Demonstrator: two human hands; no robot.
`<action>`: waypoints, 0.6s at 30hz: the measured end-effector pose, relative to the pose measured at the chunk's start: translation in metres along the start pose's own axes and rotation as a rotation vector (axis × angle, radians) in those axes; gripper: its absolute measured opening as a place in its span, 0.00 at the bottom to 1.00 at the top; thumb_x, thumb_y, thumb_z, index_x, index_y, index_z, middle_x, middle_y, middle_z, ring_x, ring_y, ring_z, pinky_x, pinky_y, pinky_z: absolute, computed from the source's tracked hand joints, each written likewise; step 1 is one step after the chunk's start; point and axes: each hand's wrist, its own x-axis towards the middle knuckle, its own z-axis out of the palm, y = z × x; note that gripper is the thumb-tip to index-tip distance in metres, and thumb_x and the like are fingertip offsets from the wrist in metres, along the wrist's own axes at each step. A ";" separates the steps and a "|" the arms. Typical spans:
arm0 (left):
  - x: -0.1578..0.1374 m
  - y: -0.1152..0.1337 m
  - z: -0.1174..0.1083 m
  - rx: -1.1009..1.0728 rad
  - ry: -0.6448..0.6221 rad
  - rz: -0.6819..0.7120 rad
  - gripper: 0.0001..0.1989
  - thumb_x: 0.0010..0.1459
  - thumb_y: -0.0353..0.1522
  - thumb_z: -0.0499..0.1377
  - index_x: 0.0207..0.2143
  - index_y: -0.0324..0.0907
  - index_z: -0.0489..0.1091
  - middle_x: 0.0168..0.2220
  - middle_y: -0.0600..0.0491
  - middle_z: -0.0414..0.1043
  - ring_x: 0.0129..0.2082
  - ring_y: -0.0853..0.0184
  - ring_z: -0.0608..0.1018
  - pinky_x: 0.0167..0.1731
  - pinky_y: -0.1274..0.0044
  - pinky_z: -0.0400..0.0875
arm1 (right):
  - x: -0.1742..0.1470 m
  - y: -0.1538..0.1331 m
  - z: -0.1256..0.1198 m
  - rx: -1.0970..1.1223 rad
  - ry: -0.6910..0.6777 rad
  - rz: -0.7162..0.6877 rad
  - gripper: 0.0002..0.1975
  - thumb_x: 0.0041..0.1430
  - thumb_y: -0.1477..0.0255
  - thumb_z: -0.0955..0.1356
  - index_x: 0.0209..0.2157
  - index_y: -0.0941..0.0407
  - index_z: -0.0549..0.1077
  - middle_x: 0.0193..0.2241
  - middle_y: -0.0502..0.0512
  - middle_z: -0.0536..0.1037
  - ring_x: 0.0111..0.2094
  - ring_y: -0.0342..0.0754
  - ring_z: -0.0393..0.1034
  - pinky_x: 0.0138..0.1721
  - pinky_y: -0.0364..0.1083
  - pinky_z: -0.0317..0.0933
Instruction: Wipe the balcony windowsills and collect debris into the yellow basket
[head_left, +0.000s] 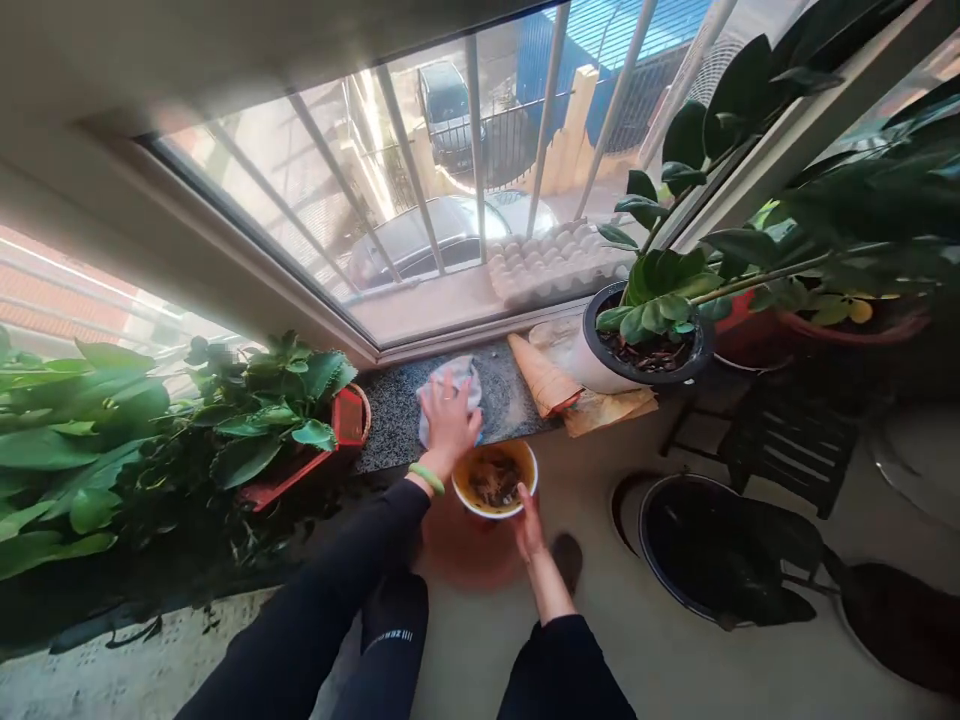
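My left hand (450, 420), with a green bangle at the wrist, presses down on a pale crumpled cloth (469, 378) on the speckled grey stone sill (390, 410). Its fingers are bent over the cloth. In my right hand (531, 525) is a bowl (459, 490) with a white rim and a yellowish inside, held by its right side just off the sill's front edge. The thumb lies at the rim; the other fingers are hidden behind the bowl. Dark brown bits, like soil or dry plant scraps, lie in the bowl (495, 478).
Right of the cloth, a rolled paper cone (544, 375) lies by a white pot (592, 360) with a leafy plant. Leafy plants in a red planter (349, 415) stand at left. A barred window (420, 200) rises behind. A dark basin (697, 550) sits at lower right.
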 end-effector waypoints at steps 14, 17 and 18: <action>0.093 0.089 0.025 -0.014 -0.279 0.563 0.28 0.62 0.23 0.53 0.63 0.49 0.66 0.72 0.50 0.50 0.72 0.51 0.50 0.65 0.50 0.53 | 0.023 -0.075 -0.032 -0.323 -0.189 0.129 0.43 0.46 0.52 0.74 0.63 0.47 0.63 0.62 0.55 0.71 0.60 0.58 0.66 0.50 0.54 0.69; 0.081 0.081 0.008 -0.088 -0.192 0.494 0.28 0.60 0.25 0.57 0.63 0.42 0.64 0.72 0.44 0.49 0.72 0.55 0.53 0.68 0.59 0.53 | 0.026 -0.077 -0.039 -0.363 -0.208 0.135 0.43 0.46 0.52 0.74 0.63 0.47 0.63 0.63 0.56 0.69 0.61 0.59 0.65 0.48 0.53 0.70; 0.074 0.080 -0.001 -0.129 -0.151 0.458 0.27 0.61 0.27 0.57 0.63 0.39 0.63 0.72 0.42 0.48 0.72 0.57 0.54 0.69 0.61 0.52 | 0.028 -0.076 -0.042 -0.372 -0.213 0.136 0.43 0.46 0.52 0.74 0.63 0.46 0.63 0.63 0.56 0.69 0.62 0.59 0.64 0.47 0.52 0.71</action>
